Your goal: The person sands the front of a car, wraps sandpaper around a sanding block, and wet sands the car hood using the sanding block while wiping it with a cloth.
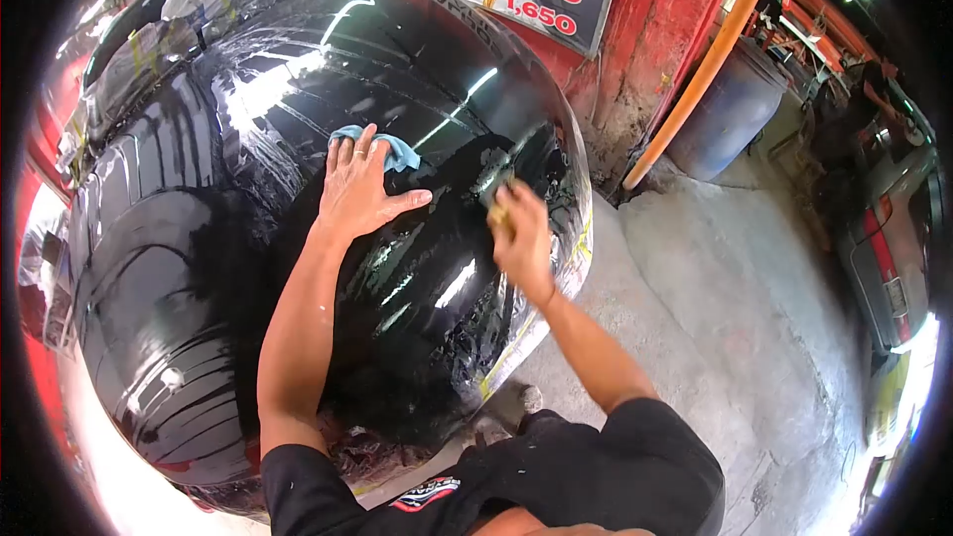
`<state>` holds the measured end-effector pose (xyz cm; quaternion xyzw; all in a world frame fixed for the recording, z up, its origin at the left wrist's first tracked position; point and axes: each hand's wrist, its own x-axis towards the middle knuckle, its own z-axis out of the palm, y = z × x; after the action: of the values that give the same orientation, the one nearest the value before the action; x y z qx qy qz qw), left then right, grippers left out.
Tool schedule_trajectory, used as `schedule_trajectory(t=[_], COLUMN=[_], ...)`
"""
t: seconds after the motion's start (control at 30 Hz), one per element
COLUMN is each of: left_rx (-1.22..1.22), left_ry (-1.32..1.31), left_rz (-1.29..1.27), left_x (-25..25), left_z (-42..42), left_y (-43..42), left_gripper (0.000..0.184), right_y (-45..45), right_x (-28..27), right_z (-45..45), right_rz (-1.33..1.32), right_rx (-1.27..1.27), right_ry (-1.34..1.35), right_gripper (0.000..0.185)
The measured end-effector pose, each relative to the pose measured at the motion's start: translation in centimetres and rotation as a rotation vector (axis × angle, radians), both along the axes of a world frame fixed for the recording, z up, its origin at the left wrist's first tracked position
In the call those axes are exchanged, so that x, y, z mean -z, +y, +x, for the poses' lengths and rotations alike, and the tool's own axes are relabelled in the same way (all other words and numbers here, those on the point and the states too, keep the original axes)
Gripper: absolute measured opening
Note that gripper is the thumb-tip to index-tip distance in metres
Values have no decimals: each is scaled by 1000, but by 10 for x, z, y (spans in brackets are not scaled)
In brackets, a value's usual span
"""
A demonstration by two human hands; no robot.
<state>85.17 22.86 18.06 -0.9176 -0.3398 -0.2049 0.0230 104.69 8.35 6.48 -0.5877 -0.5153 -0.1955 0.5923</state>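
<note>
"Where was the blue cloth (399, 153)?"

"Under the fingers of the left hand (355, 187), on the streaked black car panel (427, 268). Those fingers lay close together, with the thumb stretched out wide."

"And the right hand (522, 236)?"

"Its fingers curled around a small yellowish block (499, 217) near the panel's edge. Blur hid each finger's exact grip."

"What stood past that edge?"

"A blue barrel (725, 111), just beside an orange pole (707, 67)."
</note>
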Motion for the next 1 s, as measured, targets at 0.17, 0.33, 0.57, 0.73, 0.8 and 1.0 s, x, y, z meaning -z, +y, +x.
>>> schedule_trajectory(t=[0.17, 0.33, 0.57, 0.73, 0.8, 1.0], left_rx=[1, 8, -53, -24, -46, -19], left_ry=[-5, 36, -2, -29, -14, -21], left_rz=[-17, -25, 8, 29, 28, 35], left_x=[-4, -5, 1, 3, 5, 1], left_z=[2, 2, 13, 12, 10, 5], left_y=[2, -2, 4, 7, 9, 5], left_gripper=[85, 82, 79, 74, 75, 70], right_y=[70, 59, 60, 81, 29, 103], right_x=[-17, -10, -35, -35, -20, -41], right_z=[121, 90, 112, 109, 28, 155], right_rz=[-300, -230, -399, -345, -52, -386], right_rx=[226, 263, 130, 224, 39, 131], right_ry=[206, 186, 259, 55, -97, 171], right_gripper=[24, 22, 21, 18, 21, 19])
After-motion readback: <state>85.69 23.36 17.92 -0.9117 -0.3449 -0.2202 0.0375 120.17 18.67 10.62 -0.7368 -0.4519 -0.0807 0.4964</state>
